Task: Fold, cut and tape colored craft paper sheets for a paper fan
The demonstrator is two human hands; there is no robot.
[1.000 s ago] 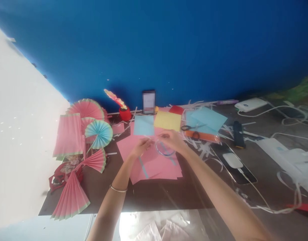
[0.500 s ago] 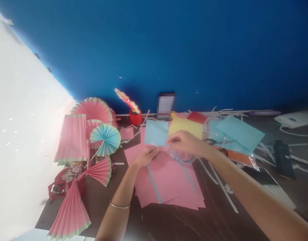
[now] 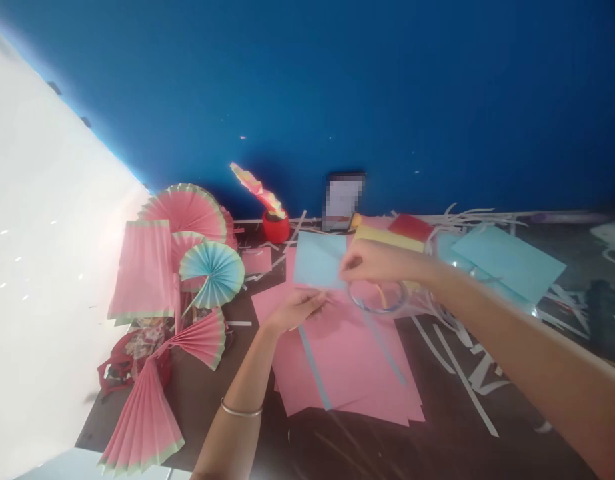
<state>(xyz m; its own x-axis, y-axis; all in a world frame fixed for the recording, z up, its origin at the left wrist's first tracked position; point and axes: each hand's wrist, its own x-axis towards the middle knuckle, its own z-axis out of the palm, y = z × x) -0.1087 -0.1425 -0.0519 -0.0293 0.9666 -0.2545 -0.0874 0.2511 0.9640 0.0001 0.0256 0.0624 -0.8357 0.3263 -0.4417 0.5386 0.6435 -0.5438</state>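
Note:
Over a stack of pink paper sheets (image 3: 352, 380) my left hand (image 3: 298, 308) has its thumb and fingers pinched together; whatever is between them is too small to make out. My right hand (image 3: 365, 260) is also closed in a pinch, just above and right of it, in front of the light blue paper (image 3: 320, 257). Below the right hand is a clear ring with a bluish rim (image 3: 377, 310); whether the hand holds it I cannot tell. Two grey-blue strips (image 3: 315, 370) run down the top pink sheet.
Pleated pink fans (image 3: 142, 420) and a blue fan (image 3: 212, 273) stand at left. A red pot (image 3: 276, 228) and a dark-framed screen (image 3: 342, 200) are by the blue wall. Blue sheets (image 3: 512, 263) and white paper strips (image 3: 467, 383) lie at right.
The camera view has shifted slightly. My right hand has moved a little up and away from my left hand, and the ring shows more fully below it. The left hand stays pinched.

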